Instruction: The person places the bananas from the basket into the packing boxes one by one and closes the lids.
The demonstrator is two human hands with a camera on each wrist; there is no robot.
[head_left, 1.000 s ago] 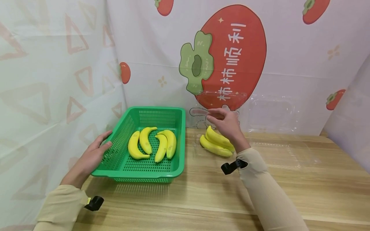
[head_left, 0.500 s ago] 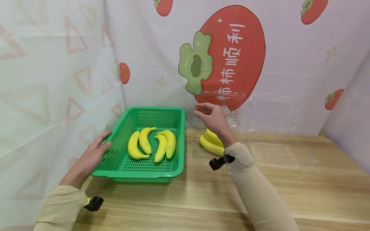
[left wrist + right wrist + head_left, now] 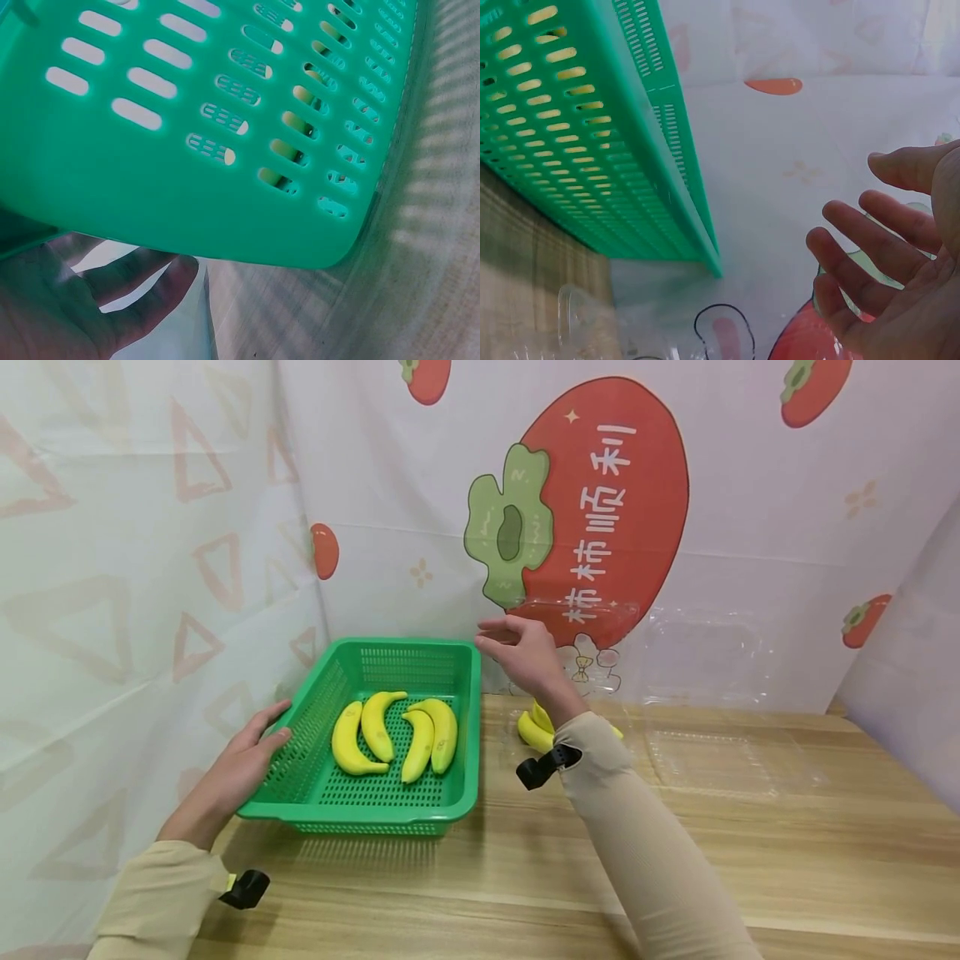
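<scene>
In the head view my left hand (image 3: 236, 768) rests along the left side of a green plastic basket (image 3: 363, 814). From the left wrist view its loosely bent fingers (image 3: 142, 292) lie right at the basket's edge. Several yellow bananas (image 3: 417, 743) lie on the basket floor. My right hand (image 3: 528, 656) hovers just beyond the basket's right back corner, holding nothing. Its fingers (image 3: 877, 240) are spread and slightly bent in the right wrist view. Beneath the right forearm, more bananas (image 3: 534, 732) sit in a clear plastic clamshell box (image 3: 510, 747), partly hidden by the wrist.
A second clear clamshell box (image 3: 712, 768) stands to the right with its lid raised. Both boxes and the basket are on a wooden table (image 3: 525, 893). A printed curtain (image 3: 390, 468) closes off the back, and another sheet (image 3: 150, 610) borders the left.
My right hand has moved left, from above the boxed bananas toward the basket's right back corner. The left hand, the basket and its bananas stay where they were.
</scene>
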